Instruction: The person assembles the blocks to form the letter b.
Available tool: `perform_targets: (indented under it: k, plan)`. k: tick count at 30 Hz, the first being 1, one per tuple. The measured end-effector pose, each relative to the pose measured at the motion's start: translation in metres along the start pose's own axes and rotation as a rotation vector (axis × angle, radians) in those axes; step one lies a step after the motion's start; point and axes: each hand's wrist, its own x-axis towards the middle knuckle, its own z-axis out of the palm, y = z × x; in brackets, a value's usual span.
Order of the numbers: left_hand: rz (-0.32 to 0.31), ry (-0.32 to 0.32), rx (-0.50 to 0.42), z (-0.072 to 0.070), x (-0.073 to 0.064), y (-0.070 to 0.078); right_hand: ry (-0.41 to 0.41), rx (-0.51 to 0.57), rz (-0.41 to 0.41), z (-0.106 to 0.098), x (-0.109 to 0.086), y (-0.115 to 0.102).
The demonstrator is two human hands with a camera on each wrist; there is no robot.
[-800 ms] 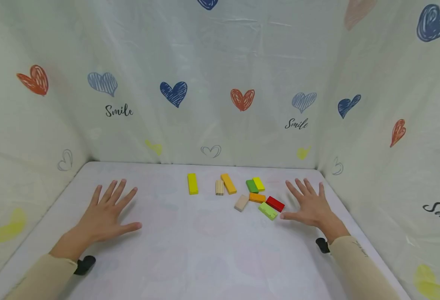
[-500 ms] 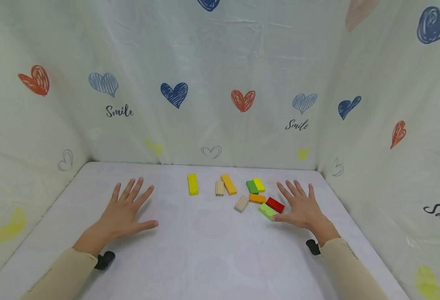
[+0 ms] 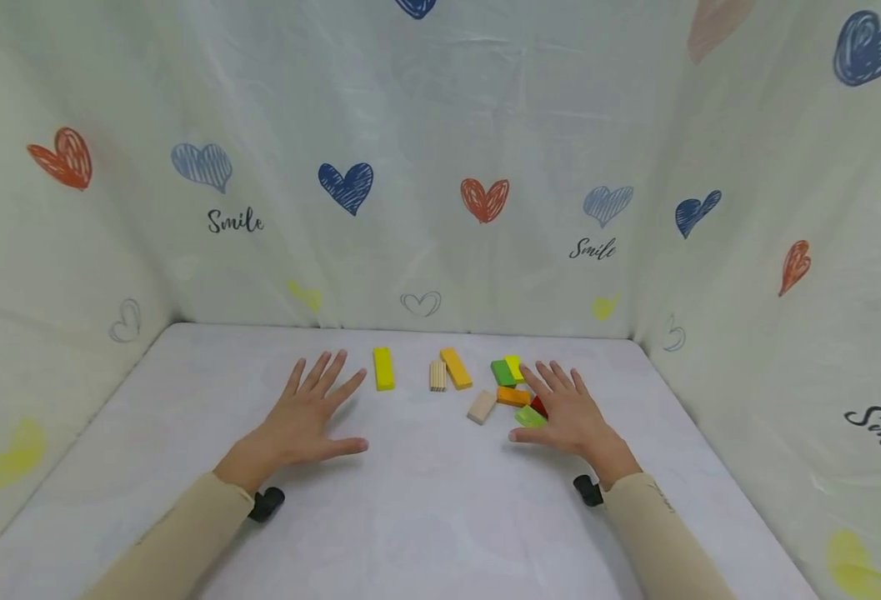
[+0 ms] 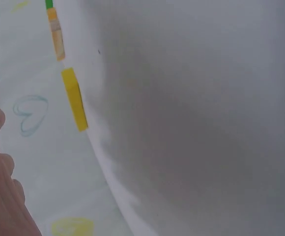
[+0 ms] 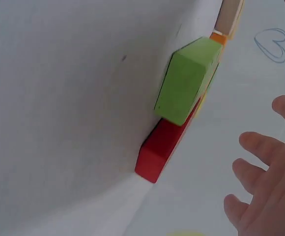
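Several coloured wooden blocks lie on the white table. My left hand point(image 3: 301, 425), fingers spread, hovers left of a yellow block point(image 3: 383, 369) and holds nothing. My right hand point(image 3: 568, 417) is over the right cluster, also spread and holding nothing, and it partly hides a light green block point(image 3: 529, 416) and a red block point(image 3: 538, 406). The right wrist view shows the light green block point(image 5: 186, 81) beside the red block point(image 5: 159, 147), apart from my fingers. Near them lie an orange block point(image 3: 513, 396), a dark green block point(image 3: 503, 372), a bright yellow block point(image 3: 513, 367) and a plain wooden block point(image 3: 481, 407).
Toward the back middle, an amber block point(image 3: 456, 367) touches or nearly touches a striped pale wooden piece point(image 3: 437, 376). A white curtain point(image 3: 410, 250) printed with hearts encloses the back and sides of the table point(image 3: 425, 517).
Both hands have moved inward, the left hand rightward toward the yellow block and the right hand leftward over the cluster. The blocks have stayed in place.
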Motion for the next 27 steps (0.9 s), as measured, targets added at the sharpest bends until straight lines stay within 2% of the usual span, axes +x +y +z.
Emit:
perform_targets:
  k: [7, 13, 17, 22, 27]
  plan:
    - [0.014, -0.033, -0.065, 0.002, 0.018, 0.019, -0.027, 0.054, -0.029, 0.002, 0.010, -0.020]
    - [0.029, -0.048, -0.181, 0.004, 0.027, 0.030, 0.034, 0.126, -0.085, 0.003, 0.019, -0.035]
    - [0.044, -0.063, -0.229, 0.005, 0.036, 0.037, 0.023, 0.144, -0.096, 0.005, 0.025, -0.042]
    - [0.052, -0.090, -0.250, 0.011, 0.050, 0.046, -0.027, 0.139, -0.047, 0.009, 0.031, -0.049]
    - [0.032, -0.120, -0.278, 0.018, 0.066, 0.052, -0.066, 0.162, 0.010, 0.012, 0.037, -0.056]
